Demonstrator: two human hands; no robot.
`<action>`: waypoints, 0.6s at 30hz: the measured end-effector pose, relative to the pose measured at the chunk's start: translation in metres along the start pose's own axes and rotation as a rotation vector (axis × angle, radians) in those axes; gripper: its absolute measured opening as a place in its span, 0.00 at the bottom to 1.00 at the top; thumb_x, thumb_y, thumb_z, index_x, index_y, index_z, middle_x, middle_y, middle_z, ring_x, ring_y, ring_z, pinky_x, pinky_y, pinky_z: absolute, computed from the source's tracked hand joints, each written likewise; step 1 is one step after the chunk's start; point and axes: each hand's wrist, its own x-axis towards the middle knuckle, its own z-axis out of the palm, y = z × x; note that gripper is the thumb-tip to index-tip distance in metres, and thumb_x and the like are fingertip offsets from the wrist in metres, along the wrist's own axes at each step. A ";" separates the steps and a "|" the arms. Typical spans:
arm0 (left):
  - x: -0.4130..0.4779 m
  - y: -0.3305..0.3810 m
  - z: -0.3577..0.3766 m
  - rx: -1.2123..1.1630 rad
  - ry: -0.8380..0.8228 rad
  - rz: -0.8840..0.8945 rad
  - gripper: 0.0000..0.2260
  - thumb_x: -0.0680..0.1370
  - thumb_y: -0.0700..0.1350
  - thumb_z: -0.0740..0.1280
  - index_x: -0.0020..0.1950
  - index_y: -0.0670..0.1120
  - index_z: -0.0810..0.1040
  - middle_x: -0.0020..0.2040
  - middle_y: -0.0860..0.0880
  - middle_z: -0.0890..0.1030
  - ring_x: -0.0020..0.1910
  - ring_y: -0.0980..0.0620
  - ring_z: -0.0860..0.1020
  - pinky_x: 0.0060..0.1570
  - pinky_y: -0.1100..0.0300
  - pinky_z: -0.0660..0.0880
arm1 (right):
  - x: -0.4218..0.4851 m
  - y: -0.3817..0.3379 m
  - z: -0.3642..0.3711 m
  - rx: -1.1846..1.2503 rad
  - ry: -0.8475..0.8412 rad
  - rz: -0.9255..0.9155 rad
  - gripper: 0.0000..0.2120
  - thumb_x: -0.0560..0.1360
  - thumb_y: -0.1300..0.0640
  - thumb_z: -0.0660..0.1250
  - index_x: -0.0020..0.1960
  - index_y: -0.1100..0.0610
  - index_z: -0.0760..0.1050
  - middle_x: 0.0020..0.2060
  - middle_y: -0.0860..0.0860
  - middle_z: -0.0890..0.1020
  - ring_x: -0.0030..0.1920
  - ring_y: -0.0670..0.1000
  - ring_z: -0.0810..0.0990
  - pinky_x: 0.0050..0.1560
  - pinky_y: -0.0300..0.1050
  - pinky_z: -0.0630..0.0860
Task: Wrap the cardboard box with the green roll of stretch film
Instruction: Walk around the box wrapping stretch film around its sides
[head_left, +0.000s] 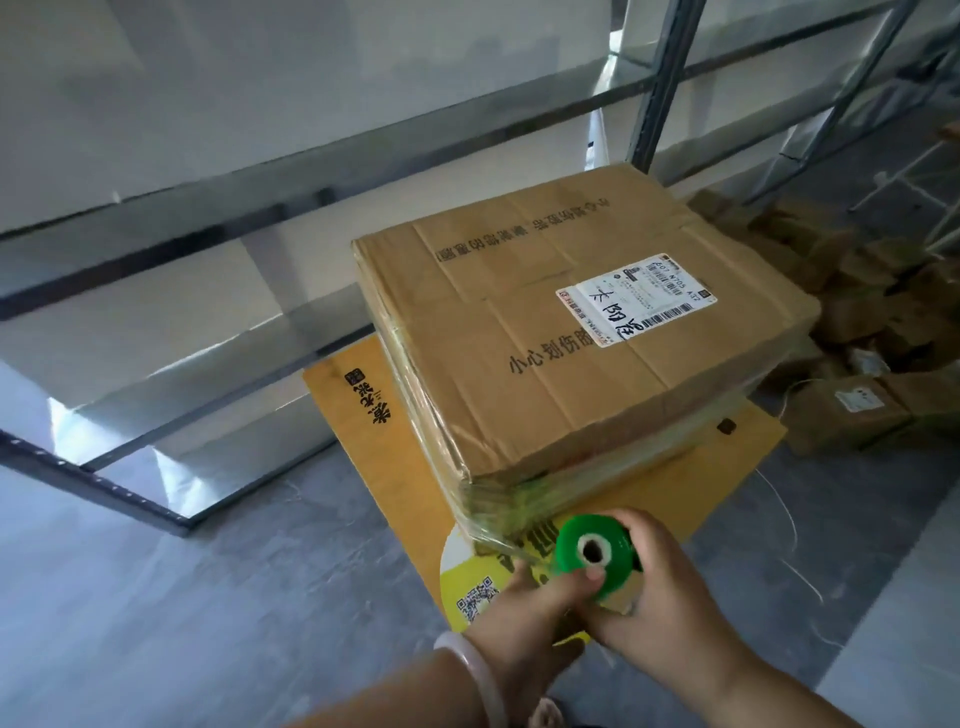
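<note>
Grey metal rack (135, 480) stands far left of the fingers, on a grey floor (208, 597).

Yellow box (374, 441) with black print lies flat under the load. Its near end reaches below both hands.

Left hand (524, 608): pale bangle (475, 670) on the wrist. Thumb (592, 576) is pressed on the lower rim of the green roll (569, 556). The other fingers are curled beneath the roll and mostly hidden.

The green roll is held between the two hands with its open core facing the camera. It is just in front of the near corner of the cardboard box (571, 364).

The cardboard box sits on the yellow box, directly beyond the fingertips. Film (498, 501) is already banded round its lower sides, greenish and bunched at the near corner. A strip runs from that corner to the roll. The top face is bare cardboard with black print.

White label (636, 299) with handwriting is on the top face, well beyond the fingers and to the right.

Right hand (675, 587): fingers (631, 525) are curled over the far side of the roll, clamped on it. The palm covers the roll's right side.

Small boxes (852, 332) are piled on the floor, far right of the fingers, beside the cardboard box.
</note>
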 end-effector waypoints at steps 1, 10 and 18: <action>0.000 0.000 0.003 0.000 0.020 0.002 0.43 0.53 0.52 0.78 0.67 0.46 0.72 0.43 0.51 0.85 0.38 0.52 0.80 0.44 0.58 0.69 | 0.003 0.003 -0.004 0.023 -0.057 -0.001 0.34 0.58 0.45 0.74 0.62 0.43 0.68 0.56 0.39 0.75 0.56 0.39 0.76 0.54 0.37 0.75; 0.015 0.003 0.025 0.008 0.037 0.070 0.70 0.42 0.67 0.81 0.80 0.49 0.56 0.68 0.47 0.76 0.59 0.49 0.76 0.57 0.54 0.72 | 0.021 0.006 -0.040 -0.023 0.032 -0.077 0.33 0.53 0.39 0.76 0.54 0.31 0.64 0.50 0.41 0.80 0.51 0.42 0.79 0.50 0.39 0.76; 0.034 0.003 0.036 -0.054 0.039 0.122 0.69 0.45 0.65 0.83 0.80 0.45 0.57 0.66 0.48 0.79 0.61 0.49 0.78 0.67 0.50 0.69 | 0.030 0.007 -0.062 -0.081 -0.049 -0.102 0.34 0.55 0.39 0.75 0.58 0.38 0.67 0.55 0.40 0.76 0.57 0.40 0.75 0.56 0.36 0.73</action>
